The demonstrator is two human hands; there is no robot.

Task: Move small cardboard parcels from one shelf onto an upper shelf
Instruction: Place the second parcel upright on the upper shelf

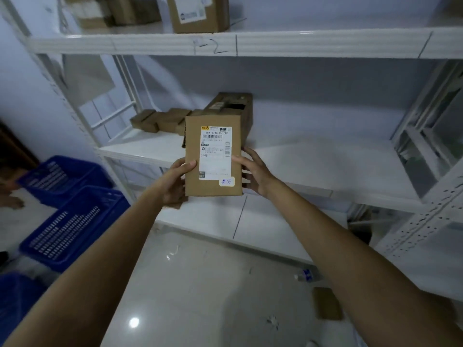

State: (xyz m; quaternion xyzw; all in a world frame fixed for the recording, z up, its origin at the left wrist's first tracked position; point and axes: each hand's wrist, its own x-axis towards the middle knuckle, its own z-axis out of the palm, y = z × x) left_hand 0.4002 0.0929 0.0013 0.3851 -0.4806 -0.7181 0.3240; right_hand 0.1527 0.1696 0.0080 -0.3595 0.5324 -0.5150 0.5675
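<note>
I hold a small cardboard parcel [193,156] with a white shipping label upright in front of the middle shelf [313,166]. My left hand [175,182] grips its lower left edge, thumb on the front. My right hand [253,171] presses against its right side. Behind it on the middle shelf stand a taller brown box [234,103] and a row of several small cardboard parcels [160,120]. The upper shelf [325,42], marked with handwriting, carries a labelled box [198,13] and more parcels [120,11] at the top left.
Blue plastic crates [72,216] are stacked on the floor at the left. A flat cardboard piece [327,306] and a small bottle [307,275] lie on the glossy floor at the right. White perforated shelf uprights [426,221] stand at the right side.
</note>
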